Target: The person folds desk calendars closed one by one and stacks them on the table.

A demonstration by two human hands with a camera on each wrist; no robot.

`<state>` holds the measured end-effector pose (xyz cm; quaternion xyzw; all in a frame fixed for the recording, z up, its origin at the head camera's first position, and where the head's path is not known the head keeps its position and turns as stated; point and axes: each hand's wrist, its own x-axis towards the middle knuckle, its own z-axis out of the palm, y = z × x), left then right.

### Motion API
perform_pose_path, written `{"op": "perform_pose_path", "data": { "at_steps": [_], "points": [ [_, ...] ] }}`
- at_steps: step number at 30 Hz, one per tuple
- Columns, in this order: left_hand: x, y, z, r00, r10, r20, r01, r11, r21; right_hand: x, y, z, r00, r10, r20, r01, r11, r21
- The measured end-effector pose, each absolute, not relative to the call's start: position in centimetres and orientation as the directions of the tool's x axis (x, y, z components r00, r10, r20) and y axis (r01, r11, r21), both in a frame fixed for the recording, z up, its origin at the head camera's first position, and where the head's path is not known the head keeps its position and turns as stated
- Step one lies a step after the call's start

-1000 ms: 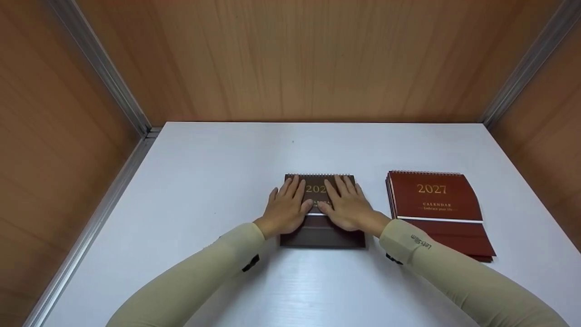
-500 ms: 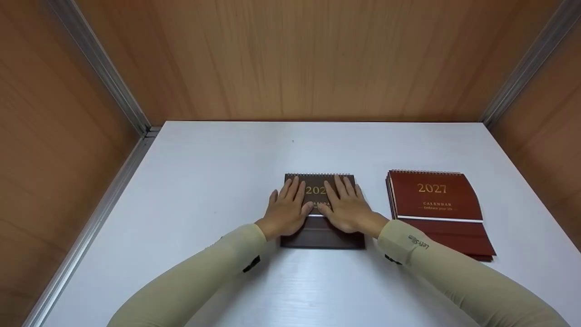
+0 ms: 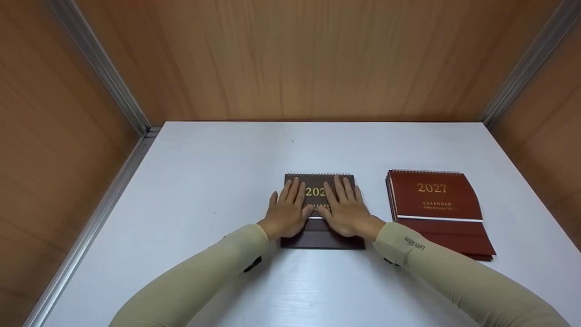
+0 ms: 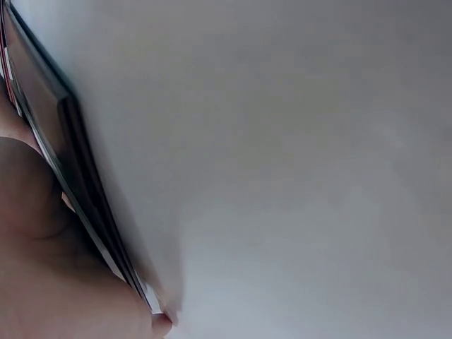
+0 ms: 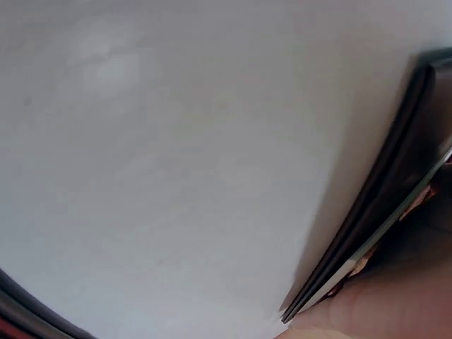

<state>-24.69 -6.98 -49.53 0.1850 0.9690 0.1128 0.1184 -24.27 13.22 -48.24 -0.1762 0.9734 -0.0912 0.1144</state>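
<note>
A dark brown desk calendar (image 3: 316, 187) with gold lettering and a wire binding along its far edge lies flat on the table. The left hand (image 3: 288, 211) rests palm down on its left half, fingers straight and pointing away. On the right half the right hand (image 3: 347, 209) lies the same way, thumb close to the left thumb. Part of the printed year is hidden under the right fingers. Both wrist views show the calendar's thin edge, with the left palm (image 4: 63, 282) and the right palm (image 5: 395, 304) on top of it.
Red 2027 calendars (image 3: 435, 197) lie stacked to the right of the brown one, partly behind the right sleeve. A white table (image 3: 218, 154) carries everything. Wood-grain panels (image 3: 290, 59) with metal corner profiles enclose it at the back and sides.
Both hands have slid very slightly toward the person on the brown calendar, and the white strip below its cover sits a little lower. The red calendars have not moved.
</note>
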Motion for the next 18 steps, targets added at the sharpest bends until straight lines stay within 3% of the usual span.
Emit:
{"op": "perform_pose_path", "data": {
  "at_steps": [11,18],
  "points": [
    [-25.0,-6.9,-49.8,-0.898,0.373,-0.235,0.321,0.918,0.232,-23.6,13.0,-47.9,-0.912,-0.376,-0.162,-0.337,0.914,-0.226],
    [-25.1,-6.7,-49.5,-0.890,0.372,-0.263,0.323,0.923,0.211,-24.3,13.2,-48.9,-0.906,-0.369,-0.206,-0.322,0.919,-0.227]
  ]
}}
